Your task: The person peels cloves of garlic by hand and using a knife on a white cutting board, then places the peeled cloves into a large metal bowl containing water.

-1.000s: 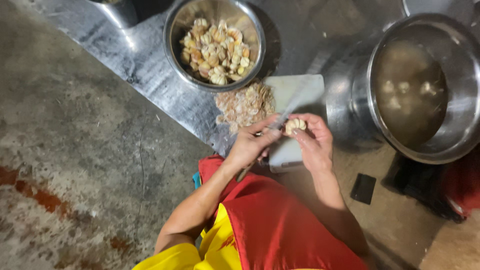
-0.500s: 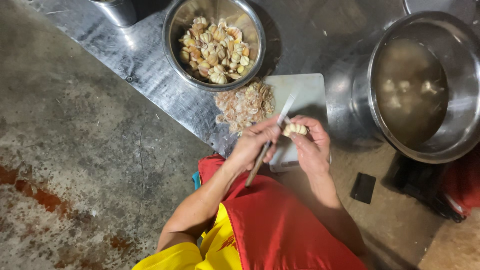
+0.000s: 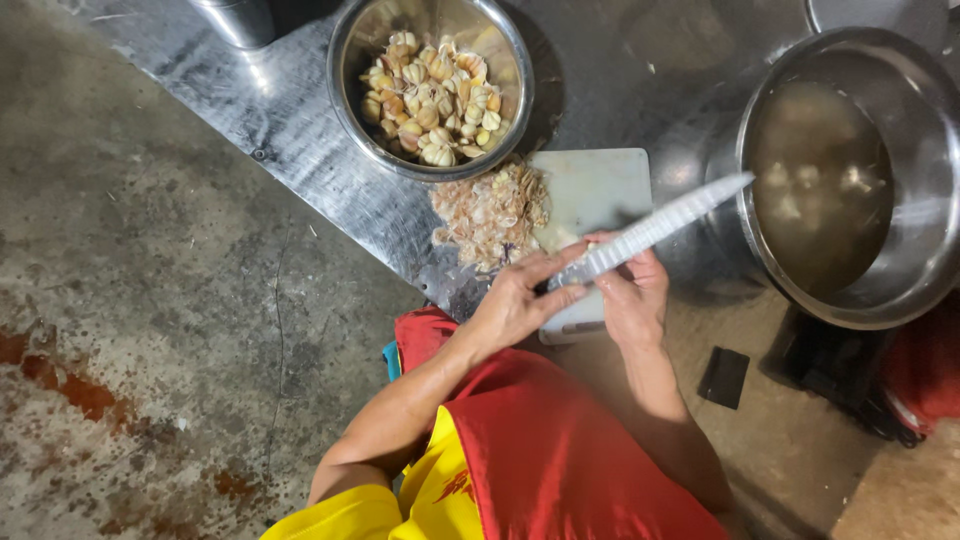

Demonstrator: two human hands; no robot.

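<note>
My left hand (image 3: 520, 300) has swung the gripped knife (image 3: 650, 230) up off the clove, which my right hand (image 3: 632, 298) stays closed around.

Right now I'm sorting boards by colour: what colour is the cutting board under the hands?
White, a bit stained; the cutting board shows in the head view.

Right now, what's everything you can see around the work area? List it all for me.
garlic bowl: one, steel, holds pale garlic cloves, top centre of counter
peel pile: one, tan, below the bowl, partly on the board
cutting board: one, white, counter edge
knife: one, pale blade, angled toward the pot
large pot: one, steel, cloudy water with pale pieces, right
black object: one, on the floor
left hand: grips the knife
right hand: beside the blade, contents hidden
</note>
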